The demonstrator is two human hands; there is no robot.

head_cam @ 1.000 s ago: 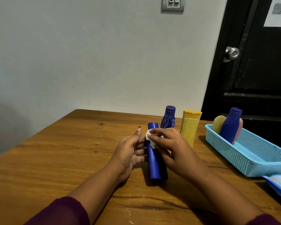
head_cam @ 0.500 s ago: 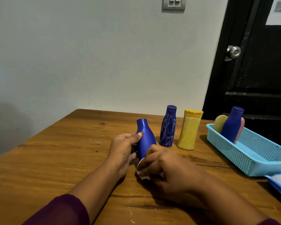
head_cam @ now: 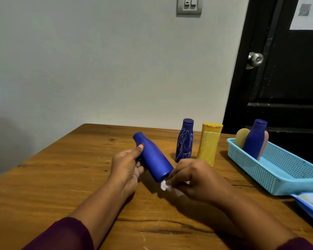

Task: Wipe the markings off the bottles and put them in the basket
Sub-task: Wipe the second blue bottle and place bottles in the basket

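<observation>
Bottle (head_cam: 154, 157): tilted in hand, wipe at its base.
My left hand (head_cam: 126, 168) grips the bottle round its upper body, cap toward 11 o'clock and base toward 5 o'clock. My right hand (head_cam: 197, 179) pinches a small white wipe (head_cam: 164, 185) against the base edge. Risk 1: the grip sits high, so hard pressure at the base may lever the bottle out of my fingers. Risk 2: swinging the base toward 1 o'clock may topple the scribbled bottle (head_cam: 185, 141) or yellow bottle (head_cam: 209, 143) standing near. Risk 3: the far side is hidden, so marks may remain when I move it to the basket (head_cam: 257, 170) at 3 o'clock.
</observation>
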